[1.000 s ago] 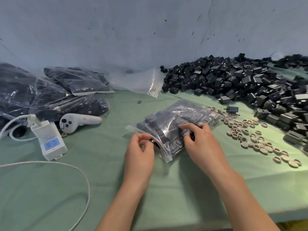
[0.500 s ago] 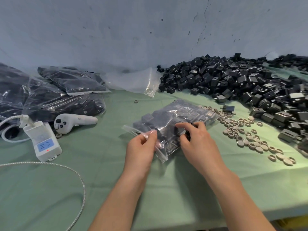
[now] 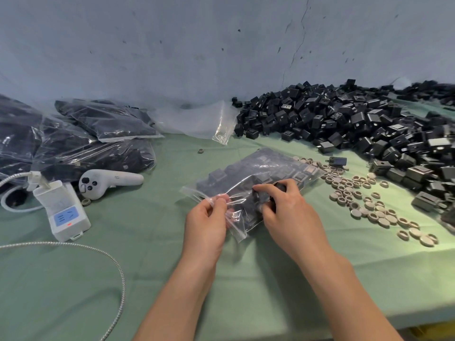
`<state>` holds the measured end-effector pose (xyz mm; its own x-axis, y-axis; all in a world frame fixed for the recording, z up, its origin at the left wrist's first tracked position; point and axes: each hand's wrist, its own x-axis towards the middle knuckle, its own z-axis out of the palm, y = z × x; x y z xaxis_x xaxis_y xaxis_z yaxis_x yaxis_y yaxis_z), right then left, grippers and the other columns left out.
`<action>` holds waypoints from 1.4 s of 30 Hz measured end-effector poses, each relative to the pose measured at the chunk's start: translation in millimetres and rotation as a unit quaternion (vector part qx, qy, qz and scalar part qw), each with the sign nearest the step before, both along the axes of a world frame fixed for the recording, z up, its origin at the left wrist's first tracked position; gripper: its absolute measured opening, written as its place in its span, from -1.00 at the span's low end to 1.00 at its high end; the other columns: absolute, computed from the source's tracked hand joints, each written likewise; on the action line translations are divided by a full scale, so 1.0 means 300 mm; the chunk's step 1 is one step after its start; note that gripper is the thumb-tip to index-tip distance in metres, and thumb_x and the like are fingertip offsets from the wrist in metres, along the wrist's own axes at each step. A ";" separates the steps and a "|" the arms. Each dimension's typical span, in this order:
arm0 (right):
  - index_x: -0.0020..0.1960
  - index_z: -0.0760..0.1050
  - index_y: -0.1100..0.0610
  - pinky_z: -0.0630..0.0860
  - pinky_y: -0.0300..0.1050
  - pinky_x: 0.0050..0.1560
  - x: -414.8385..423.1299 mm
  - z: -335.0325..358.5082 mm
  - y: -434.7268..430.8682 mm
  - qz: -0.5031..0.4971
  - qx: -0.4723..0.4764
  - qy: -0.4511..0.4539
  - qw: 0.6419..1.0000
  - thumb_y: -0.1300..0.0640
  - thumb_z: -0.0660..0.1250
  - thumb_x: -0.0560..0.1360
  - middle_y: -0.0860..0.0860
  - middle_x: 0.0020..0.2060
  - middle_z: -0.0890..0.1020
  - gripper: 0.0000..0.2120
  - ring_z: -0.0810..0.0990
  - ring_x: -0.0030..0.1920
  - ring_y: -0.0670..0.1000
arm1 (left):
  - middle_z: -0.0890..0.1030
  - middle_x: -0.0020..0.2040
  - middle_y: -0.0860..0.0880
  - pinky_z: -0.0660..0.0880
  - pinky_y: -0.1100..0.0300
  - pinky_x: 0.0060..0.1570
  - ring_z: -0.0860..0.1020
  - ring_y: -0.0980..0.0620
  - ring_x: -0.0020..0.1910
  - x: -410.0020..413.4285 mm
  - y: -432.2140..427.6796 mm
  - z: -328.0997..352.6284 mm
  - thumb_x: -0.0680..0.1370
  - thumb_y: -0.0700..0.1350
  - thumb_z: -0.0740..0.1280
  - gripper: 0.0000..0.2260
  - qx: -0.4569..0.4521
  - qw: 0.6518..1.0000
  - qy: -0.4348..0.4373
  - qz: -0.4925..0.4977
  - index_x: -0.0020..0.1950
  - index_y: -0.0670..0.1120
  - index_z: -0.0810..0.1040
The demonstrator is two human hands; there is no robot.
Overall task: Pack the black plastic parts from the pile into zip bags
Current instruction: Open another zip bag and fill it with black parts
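Far to the left of the zip bag, full bags of black parts are stacked by the wall. They are likely put there so that done work is out of the way. Between them and the zip bag, a white box and a white controller are laid flat on the green bench. Behind the zip bag and a little to its left, an empty bag is seen, likely set there for the next load.

The zip bag is laid on the bench in the middle, stuffed with black parts. Its mouth is turned toward the person, so both hands can be put on it.

The near left edge of the bag is pinched by the left hand. This grip is narrow, with thumb and fingers closed on the clear plastic, likely so that the mouth is pulled tight. The near right side is held by the right hand, with the fingers curled down on the plastic over the parts. Whether a part is held too cannot be told. It is judged that the bag is being closed.

Just right of the zip bag, small tan rings are spread out. Farther right and behind, the pile of black parts is heaped within easy reach.
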<state>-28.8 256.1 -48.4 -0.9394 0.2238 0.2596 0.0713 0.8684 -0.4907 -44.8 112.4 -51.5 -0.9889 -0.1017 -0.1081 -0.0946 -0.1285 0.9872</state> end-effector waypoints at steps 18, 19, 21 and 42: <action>0.37 0.39 -0.22 0.39 -0.07 -0.26 -0.017 -0.003 0.014 -0.033 0.030 -0.014 0.999 0.04 0.16 0.61 -0.01 0.15 0.35 -0.64 0.45 -0.21 0.05 | 0.71 -0.12 -0.03 0.55 0.34 -0.32 0.66 0.17 -0.21 0.009 -0.018 0.010 0.65 -0.24 0.25 -0.86 0.003 0.999 0.018 -0.041 -0.01 -0.14 0.60; 0.38 0.38 -0.23 0.40 -0.07 -0.26 -0.015 -0.002 0.012 -0.028 0.031 -0.012 0.999 0.04 0.16 0.60 0.00 0.16 0.35 -0.63 0.49 -0.19 0.07 | 0.72 -0.11 -0.02 0.56 0.32 -0.30 0.66 0.17 -0.19 0.007 -0.022 0.008 0.65 -0.22 0.25 -0.86 -0.006 0.999 0.015 -0.047 -0.01 -0.12 0.59; 0.40 0.36 -0.25 0.45 -0.05 -0.24 -0.015 0.000 0.005 -0.009 0.039 -0.010 0.999 0.04 0.17 0.60 0.00 0.18 0.35 -0.60 0.58 -0.10 0.12 | 0.72 -0.09 0.00 0.59 0.26 -0.26 0.67 0.17 -0.14 0.005 -0.030 0.005 0.66 -0.20 0.24 -0.86 -0.029 0.998 0.013 -0.060 0.01 -0.09 0.58; 0.43 0.32 -0.27 0.41 -0.07 -0.25 -0.015 -0.009 -0.003 -0.002 0.071 -0.012 0.997 -0.01 0.16 0.61 -0.04 0.22 0.34 -0.59 0.61 -0.06 0.08 | 0.72 -0.11 -0.06 0.61 0.15 -0.07 0.65 0.11 -0.15 0.004 0.002 0.009 0.62 -0.22 0.29 -0.85 0.009 0.999 0.034 -0.018 -0.04 -0.13 0.66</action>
